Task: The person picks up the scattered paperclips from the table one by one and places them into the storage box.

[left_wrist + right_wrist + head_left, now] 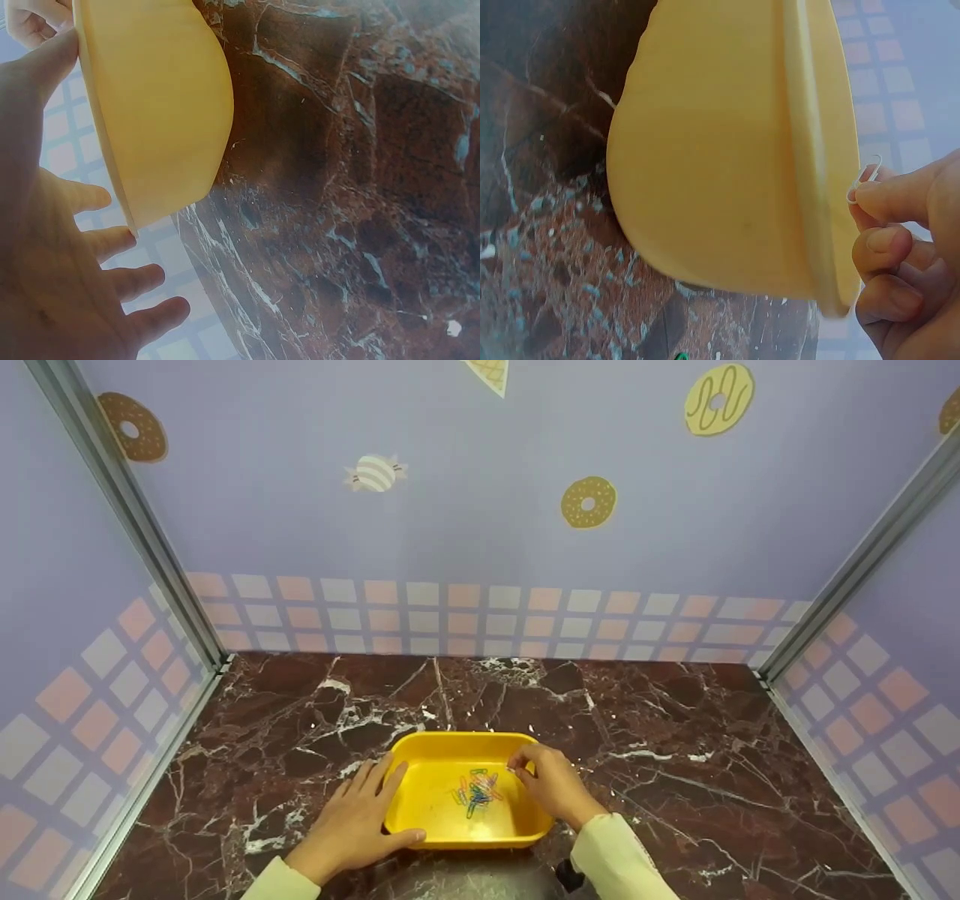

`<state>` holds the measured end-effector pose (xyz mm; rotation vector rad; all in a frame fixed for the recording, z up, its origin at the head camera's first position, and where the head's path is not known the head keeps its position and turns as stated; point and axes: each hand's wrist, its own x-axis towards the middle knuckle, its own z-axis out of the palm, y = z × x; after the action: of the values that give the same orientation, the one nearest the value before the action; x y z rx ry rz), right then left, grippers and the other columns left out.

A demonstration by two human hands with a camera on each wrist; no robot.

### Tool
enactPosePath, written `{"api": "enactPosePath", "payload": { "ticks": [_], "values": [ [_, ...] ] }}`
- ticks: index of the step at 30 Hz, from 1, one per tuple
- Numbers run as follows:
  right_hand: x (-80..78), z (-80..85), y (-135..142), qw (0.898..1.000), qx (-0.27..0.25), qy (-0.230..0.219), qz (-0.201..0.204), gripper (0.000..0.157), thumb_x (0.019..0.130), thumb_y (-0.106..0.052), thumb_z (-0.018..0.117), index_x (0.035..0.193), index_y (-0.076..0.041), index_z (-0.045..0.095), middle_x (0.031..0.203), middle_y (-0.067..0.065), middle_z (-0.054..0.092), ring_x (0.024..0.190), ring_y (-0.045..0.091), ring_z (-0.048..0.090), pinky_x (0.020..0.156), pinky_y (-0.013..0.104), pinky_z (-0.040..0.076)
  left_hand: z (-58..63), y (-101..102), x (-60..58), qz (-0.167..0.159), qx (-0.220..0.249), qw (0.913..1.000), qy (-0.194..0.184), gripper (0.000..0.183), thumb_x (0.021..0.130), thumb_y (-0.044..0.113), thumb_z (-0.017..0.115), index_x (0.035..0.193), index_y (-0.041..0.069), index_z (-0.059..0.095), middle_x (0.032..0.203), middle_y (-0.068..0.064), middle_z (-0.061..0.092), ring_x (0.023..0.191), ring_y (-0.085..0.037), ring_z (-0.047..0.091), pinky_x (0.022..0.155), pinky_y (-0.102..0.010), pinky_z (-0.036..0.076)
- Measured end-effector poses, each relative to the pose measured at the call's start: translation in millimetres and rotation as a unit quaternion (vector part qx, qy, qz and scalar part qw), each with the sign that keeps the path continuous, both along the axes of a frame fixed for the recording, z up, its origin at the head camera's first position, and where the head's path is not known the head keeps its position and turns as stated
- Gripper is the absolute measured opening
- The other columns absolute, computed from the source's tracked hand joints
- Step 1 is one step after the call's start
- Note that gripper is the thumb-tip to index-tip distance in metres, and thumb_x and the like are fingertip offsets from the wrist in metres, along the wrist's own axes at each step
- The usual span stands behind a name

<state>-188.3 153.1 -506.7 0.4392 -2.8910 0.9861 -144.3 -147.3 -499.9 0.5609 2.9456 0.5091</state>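
Observation:
A yellow plastic tub [420,829] stands on the table with several coloured paper clips [478,793] in a loose heap on its floor. My left hand [352,821] rests on the tub's left rim, fingers spread and fairly straight, thumb at the near left corner; the left wrist view shows the hand [71,262] along that rim. Over the right side of the tub, my right hand [553,781] pinches a white paper clip [865,180] between thumb and index finger. In the right wrist view the other fingers [885,296] are curled beside the tub's rim.
Dark red marbled table [712,795] surrounds the tub. A patterned back wall [465,547] and side panels with metal posts [862,555] enclose it. A small green thing [681,355] shows at the bottom of the right wrist view, and a dark object [570,876] lies by the right sleeve.

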Motion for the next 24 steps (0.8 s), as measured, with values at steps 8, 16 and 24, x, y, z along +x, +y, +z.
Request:
{"api": "enactPosePath", "payload": {
  "ticks": [8, 16, 24],
  "values": [
    [-1.5, -2.1, -8, 1.000, -0.001, 0.004, 0.021, 0.010, 0.088, -0.002, 0.066, 0.086, -0.012, 0.067, 0.083, -0.002, 0.064, 0.066, 0.007, 0.047, 0.062, 0.021, 0.043, -1.4, 0, 0.0, -0.001, -0.003, 0.9999, 0.012, 0.100, 0.079, 0.070, 0.061, 0.154, 0.014, 0.027, 0.162, -0.014, 0.018, 0.144, -0.044, 0.024, 0.113, -0.063, 0.025],
    [-1.8, -3.1, -19, 0.999, -0.016, -0.020, 0.039, 0.007, 0.090, -0.001, 0.063, 0.088, -0.007, 0.067, 0.085, 0.000, 0.064, 0.064, 0.005, 0.044, 0.061, 0.019, 0.042, 0.3, 0, 0.7, 0.003, 0.009, 0.9999, 0.004, 0.099, 0.079, 0.070, 0.062, 0.154, 0.015, 0.028, 0.162, -0.013, 0.018, 0.144, -0.045, 0.023, 0.113, -0.063, 0.025],
    [-2.2, -2.7, -21, 0.998, -0.016, -0.036, 0.053, 0.008, 0.090, -0.003, 0.064, 0.096, -0.007, 0.068, 0.093, 0.001, 0.068, 0.066, 0.006, 0.047, 0.063, 0.021, 0.045, 0.7, 0, 1.7, 0.001, 0.006, 1.0000, 0.006, 0.098, 0.079, 0.069, 0.062, 0.153, 0.014, 0.028, 0.162, -0.014, 0.018, 0.144, -0.045, 0.023, 0.113, -0.063, 0.025]
  ]
}}
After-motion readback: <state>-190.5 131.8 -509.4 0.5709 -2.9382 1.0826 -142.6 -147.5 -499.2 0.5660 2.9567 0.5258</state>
